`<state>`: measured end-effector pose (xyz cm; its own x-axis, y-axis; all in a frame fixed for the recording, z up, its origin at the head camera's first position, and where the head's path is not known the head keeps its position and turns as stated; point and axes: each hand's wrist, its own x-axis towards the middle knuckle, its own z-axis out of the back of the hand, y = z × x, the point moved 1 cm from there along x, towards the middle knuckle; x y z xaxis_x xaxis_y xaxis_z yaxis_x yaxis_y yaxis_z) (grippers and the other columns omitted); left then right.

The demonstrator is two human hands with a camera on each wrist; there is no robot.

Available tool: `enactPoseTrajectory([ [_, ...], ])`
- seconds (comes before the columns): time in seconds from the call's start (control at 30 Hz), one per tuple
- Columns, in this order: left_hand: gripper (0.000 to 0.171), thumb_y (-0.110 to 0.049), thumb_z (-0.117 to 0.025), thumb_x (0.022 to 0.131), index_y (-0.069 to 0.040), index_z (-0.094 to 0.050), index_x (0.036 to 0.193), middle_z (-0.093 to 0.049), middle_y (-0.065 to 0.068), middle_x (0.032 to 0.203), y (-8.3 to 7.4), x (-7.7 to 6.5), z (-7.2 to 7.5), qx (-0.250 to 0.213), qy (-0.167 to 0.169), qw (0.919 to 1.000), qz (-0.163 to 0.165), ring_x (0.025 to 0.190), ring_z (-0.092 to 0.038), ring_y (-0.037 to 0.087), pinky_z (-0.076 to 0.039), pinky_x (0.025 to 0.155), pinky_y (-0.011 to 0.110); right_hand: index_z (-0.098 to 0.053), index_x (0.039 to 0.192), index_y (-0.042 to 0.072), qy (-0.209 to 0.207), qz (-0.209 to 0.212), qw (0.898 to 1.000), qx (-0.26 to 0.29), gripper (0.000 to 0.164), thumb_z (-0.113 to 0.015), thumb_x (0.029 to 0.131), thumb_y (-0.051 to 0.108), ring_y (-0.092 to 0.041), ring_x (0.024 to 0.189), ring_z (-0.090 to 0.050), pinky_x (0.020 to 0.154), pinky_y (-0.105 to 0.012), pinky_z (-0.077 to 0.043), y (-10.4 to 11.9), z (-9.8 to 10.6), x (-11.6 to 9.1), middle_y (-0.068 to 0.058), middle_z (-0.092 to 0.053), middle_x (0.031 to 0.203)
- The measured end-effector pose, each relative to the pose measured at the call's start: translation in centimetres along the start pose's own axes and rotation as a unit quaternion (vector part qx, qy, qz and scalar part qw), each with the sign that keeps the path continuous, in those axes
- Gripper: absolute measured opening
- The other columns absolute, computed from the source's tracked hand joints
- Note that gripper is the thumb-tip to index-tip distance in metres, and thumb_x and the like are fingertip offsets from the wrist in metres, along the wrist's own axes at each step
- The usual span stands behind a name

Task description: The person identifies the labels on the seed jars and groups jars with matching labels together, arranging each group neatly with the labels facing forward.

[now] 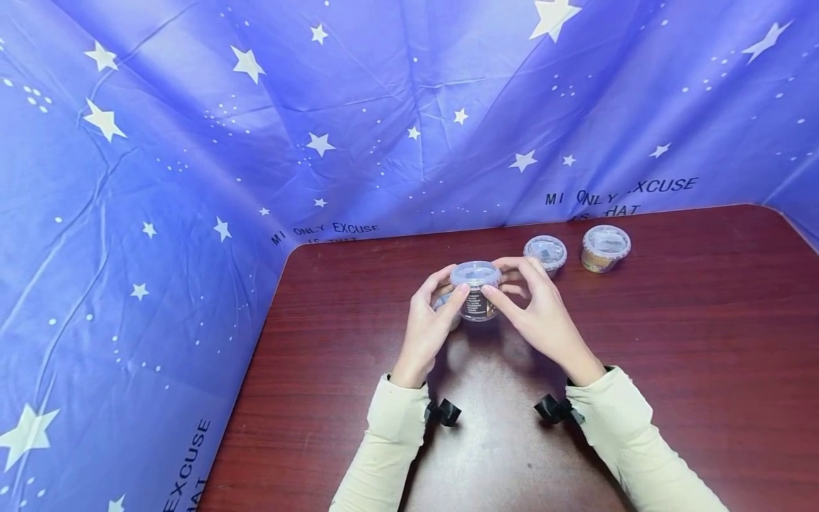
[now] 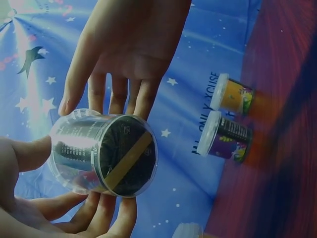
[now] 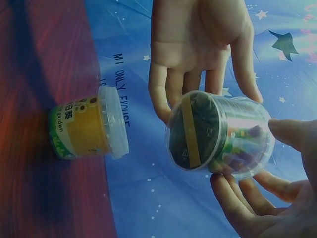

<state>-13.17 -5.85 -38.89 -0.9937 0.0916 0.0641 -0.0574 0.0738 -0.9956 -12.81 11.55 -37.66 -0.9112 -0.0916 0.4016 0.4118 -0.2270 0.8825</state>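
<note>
While a shiny blue cloth with white stars (image 1: 409, 142) hangs behind the clear round plastic tub with a black label (image 1: 475, 302), a reddish-brown wooden counter (image 1: 320, 398) spreads out under it. Left hand (image 1: 427, 323) is on the tub's left side, right hand (image 1: 547, 320) on its right, and both sets of fingers are clamped round it, holding it up off the surface. A round yellow plastic tub (image 1: 604, 252) sits behind and well right of it, with a purple round plastic tub (image 2: 228, 141) nearer, same side. Another yellow one, the sunny-label round tub (image 3: 81, 124), is just behind-left.
</note>
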Motion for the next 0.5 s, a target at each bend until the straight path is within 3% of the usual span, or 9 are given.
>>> enactPoseTrajectory([
  [0.13, 0.044, -0.017, -0.063, 0.097, -0.007, -0.055, 0.139, -0.062, 0.015, 0.126, -0.2, 0.0, 0.5, 0.006, 0.007, 0.9999, -0.005, 0.109, -0.061, 0.014, -0.052, 0.086, 0.022, -0.057, 0.125, -0.005, 0.01, 0.003, 1.0, 0.017, 0.035, -0.068, 0.092, 0.001, -0.009, 0.102, -0.058, 0.088, -0.012, -0.052, -0.1, 0.1, 0.1, -0.016, -0.053, 0.114],
  [0.5, 0.042, -0.019, -0.062, 0.098, -0.009, -0.057, 0.138, -0.062, 0.012, 0.126, -0.7, 0.0, 1.2, -0.018, 0.026, 0.9995, -0.005, 0.109, -0.06, 0.014, -0.052, 0.091, 0.026, -0.055, 0.131, -0.002, 0.05, -0.024, 0.997, 0.051, 0.037, -0.064, 0.095, 0.005, -0.006, 0.106, -0.06, 0.088, -0.015, -0.053, -0.1, 0.2, 0.5, -0.015, -0.05, 0.125],
])
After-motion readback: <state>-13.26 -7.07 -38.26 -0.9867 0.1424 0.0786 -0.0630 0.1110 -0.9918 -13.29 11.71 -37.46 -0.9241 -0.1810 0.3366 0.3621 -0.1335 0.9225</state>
